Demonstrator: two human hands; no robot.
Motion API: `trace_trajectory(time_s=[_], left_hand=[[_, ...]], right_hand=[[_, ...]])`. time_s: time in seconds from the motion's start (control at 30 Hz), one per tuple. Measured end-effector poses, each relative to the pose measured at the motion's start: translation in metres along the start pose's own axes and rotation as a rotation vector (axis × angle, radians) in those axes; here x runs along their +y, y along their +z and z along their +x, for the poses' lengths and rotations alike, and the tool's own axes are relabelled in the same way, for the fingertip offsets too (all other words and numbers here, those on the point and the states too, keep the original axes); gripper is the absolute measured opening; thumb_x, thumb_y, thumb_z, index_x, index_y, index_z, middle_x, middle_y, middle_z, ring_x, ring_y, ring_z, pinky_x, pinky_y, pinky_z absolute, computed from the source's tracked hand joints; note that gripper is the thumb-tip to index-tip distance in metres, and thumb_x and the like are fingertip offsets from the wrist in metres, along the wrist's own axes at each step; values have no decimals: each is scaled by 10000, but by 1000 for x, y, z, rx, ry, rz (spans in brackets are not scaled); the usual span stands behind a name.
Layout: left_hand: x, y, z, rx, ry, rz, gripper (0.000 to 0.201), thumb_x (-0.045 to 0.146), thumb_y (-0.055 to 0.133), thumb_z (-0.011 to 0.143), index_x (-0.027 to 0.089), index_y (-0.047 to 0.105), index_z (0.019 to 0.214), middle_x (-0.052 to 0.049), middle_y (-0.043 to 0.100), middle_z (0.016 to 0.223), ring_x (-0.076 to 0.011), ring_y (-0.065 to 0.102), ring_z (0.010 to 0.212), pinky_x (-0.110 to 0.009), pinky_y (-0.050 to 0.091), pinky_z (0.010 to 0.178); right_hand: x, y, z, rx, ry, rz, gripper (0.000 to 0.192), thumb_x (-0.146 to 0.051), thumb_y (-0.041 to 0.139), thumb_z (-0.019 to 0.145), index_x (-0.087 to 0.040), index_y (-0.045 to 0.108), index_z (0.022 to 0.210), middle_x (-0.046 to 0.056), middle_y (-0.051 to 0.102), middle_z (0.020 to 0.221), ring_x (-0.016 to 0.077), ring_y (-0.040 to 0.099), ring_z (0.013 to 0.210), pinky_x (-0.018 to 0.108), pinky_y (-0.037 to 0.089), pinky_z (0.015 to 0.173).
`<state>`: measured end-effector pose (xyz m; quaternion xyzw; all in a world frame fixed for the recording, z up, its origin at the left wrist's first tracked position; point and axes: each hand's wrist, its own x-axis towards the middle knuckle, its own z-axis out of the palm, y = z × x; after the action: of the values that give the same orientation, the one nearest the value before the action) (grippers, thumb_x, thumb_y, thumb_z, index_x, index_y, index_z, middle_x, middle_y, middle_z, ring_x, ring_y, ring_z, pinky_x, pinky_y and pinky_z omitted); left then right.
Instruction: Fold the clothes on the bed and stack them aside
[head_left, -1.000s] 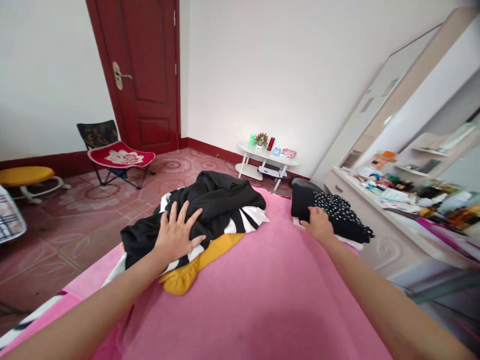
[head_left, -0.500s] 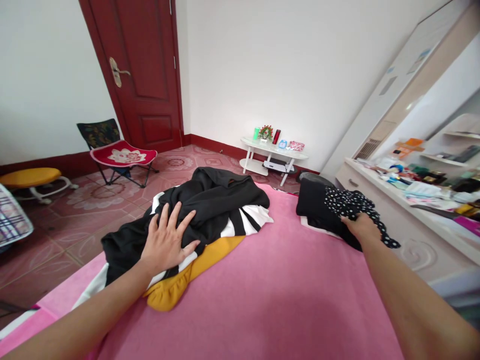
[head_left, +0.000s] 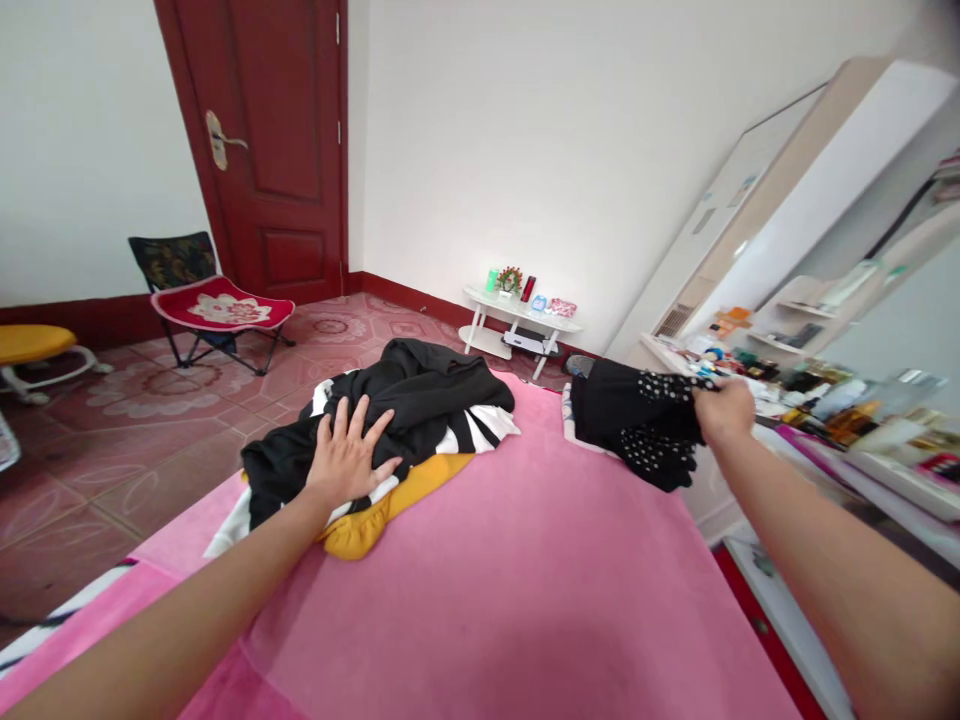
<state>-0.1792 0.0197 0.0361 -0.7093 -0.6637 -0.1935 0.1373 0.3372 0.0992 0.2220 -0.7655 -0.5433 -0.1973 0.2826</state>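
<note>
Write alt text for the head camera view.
A person's left hand lies spread on a rumpled pile of black, white and mustard-yellow clothes on a pink cloth, while the right hand grips a black, white-dotted garment. Beyond stands a low white table.

One camera sits on the person's head. It looks forward and down, along both arms [head_left: 217, 590], over the pink cloth [head_left: 525, 560]. The cloth is close and fills the low middle. The left hand [head_left: 346, 455] and right hand [head_left: 724, 410] are a bit farther out. Far off, the wall [head_left: 525, 130] faces the camera, with the door [head_left: 270, 150] at the top left.
</note>
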Motion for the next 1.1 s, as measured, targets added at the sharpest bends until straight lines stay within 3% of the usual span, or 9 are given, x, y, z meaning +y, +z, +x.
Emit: trace_trajectory(time_s=[0.07, 0.17, 0.27, 0.4, 0.53, 0.73, 0.87, 0.97, 1.1], left_hand=[[0, -2, -3, 1, 4, -23, 767, 579, 528, 781, 252, 320, 1443, -115, 99, 1557, -418, 17, 1401, -583, 89, 1063], [-7, -10, -4, -15, 22, -94, 720, 588, 502, 798, 250, 368, 1420, -110, 157, 1549, -396, 68, 1405, -568, 108, 1078], [-25, -25, -1, -86, 42, -270, 571, 571, 361, 880, 257, 486, 1340, -72, 324, 1495, -324, 203, 1392, -500, 168, 1104], [-42, -61, -4, -109, 19, -576, 561, 561, 295, 907, 188, 603, 1193, -67, 524, 1340, -231, 436, 1263, -364, 300, 1085], [-12, -105, -41, -181, 134, -751, 493, 539, 428, 877, 183, 597, 1172, -68, 562, 1277, -219, 508, 1177, -325, 376, 1035], [63, -146, -133, -624, 511, -735, 518, 488, 579, 808, 317, 522, 1294, -37, 439, 1409, -263, 437, 1259, -388, 346, 1068], [91, -147, -168, -734, 584, -662, 696, 510, 700, 675, 329, 493, 1315, -61, 520, 1311, -320, 502, 1164, -451, 399, 1001], [104, -145, -176, -741, 594, -625, 354, 365, 644, 744, 285, 627, 1088, -55, 629, 1069, -287, 577, 984, -411, 463, 855], [104, -149, -163, -788, 535, -830, 36, 243, 563, 788, 231, 596, 793, -3, 621, 822, -188, 581, 766, -290, 435, 677]], right_hand=[[-43, -36, -3, 104, 5, 100, 379, -313, 457, 839, -64, 530, 1114, 184, 603, 976, 203, 525, 834, 352, 401, 740], [-112, -94, -53, 51, -354, 366, 284, -274, 538, 808, -120, 555, 1046, 74, 597, 940, 169, 533, 866, 332, 395, 847], [-156, -152, -135, -429, -751, 611, 363, -331, 600, 791, -207, 556, 1129, 29, 586, 1021, 175, 569, 981, 304, 433, 866], [-150, -188, -208, -1016, -794, 786, 374, -382, 598, 813, -272, 580, 1170, 24, 639, 1033, 163, 630, 931, 270, 505, 766], [-89, -137, -217, -912, -538, 739, 275, -302, 565, 825, -209, 626, 1076, 55, 662, 1026, 163, 643, 866, 274, 517, 728], [4, -31, -235, -858, -470, 346, 603, -110, 631, 668, -242, 523, 1246, 53, 549, 1252, 173, 611, 958, 320, 476, 874], [17, -12, -255, -777, -339, 51, 618, -334, 659, 735, -238, 457, 1310, 102, 509, 1300, 228, 616, 960, 346, 475, 818], [14, -7, -260, -752, -203, -102, 498, -349, 661, 729, -164, 542, 1176, 150, 594, 1159, 303, 604, 1000, 390, 461, 811], [10, -10, -241, -913, -116, -45, 100, -246, 646, 691, -159, 599, 705, 78, 654, 745, 274, 651, 796, 349, 487, 685]])
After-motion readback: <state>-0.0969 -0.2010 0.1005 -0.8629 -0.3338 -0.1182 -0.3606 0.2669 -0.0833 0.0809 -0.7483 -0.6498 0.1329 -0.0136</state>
